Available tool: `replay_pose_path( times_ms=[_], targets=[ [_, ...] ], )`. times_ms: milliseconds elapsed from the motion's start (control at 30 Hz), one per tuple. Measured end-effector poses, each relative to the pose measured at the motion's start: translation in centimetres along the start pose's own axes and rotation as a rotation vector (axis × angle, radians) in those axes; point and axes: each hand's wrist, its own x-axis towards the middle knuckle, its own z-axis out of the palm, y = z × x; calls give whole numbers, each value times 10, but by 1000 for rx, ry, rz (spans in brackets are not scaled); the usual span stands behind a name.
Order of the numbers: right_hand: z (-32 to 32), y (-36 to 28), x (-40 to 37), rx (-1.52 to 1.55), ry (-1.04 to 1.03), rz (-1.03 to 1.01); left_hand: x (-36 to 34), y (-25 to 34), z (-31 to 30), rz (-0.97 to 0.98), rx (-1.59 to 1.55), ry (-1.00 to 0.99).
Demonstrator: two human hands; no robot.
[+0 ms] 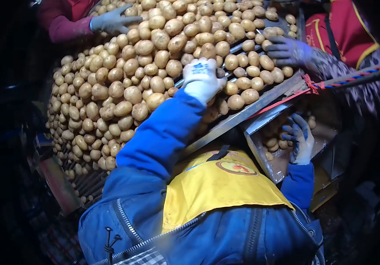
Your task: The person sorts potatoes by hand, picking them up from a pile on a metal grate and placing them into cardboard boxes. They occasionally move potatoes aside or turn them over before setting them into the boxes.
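"Dark surroundings, bright patch over a slatted bed (88,180). What's on it?"

"Potatoes (132,95), loose, heaped deep on the person's left and ahead, thinner near the right, where slats show between them. Probably slatted so dirt can drop through."

"Near edge?"

"Raised rail (225,126) between bed and body, likely there to stop roll-off. Red tie (314,85) knotted round a bar (353,77) at its far end, reason unclear."

"Left hand?"

"Left hand (201,80), white glove, reaches over the rail, back up, fingers bent down among the potatoes. Fingertips hidden, so can't tell if it grips one. Palm-down suits reaching them from above."

"Right?"

"Right hand (303,139) is over a lined box (259,152) beyond the rail, low by the body, more potatoes (273,143) inside. Fingers bent and parted; palm side unclear, can't say if it holds anything. Box sits close, probably for short reach."

"Others?"

"Two co-workers' gloves: gray glove (116,21) far left, fingers spread on the heap; purplish glove (289,52) far right, flat over potatoes. Both apart from the person's own."
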Motion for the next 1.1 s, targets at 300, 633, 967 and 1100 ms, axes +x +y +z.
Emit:
replay_pose_path(
  times_ms=[300, 633, 967, 1100],
  targets=[
    [99, -19, -31, 736, -350, -49, -58, 105, -38, 809, -423, 65],
    [-175, 72, -189, 159, 1177, -312, -64, 156, 22, 756, -649, -191],
    [-422, 210, -409, -477, 1692, 315, -56, 136, 25, 629, -518, -47],
    [-307, 170, -232, -418, 1380, -208, -69, 111, 10, 591, -375, 146]
  ],
)
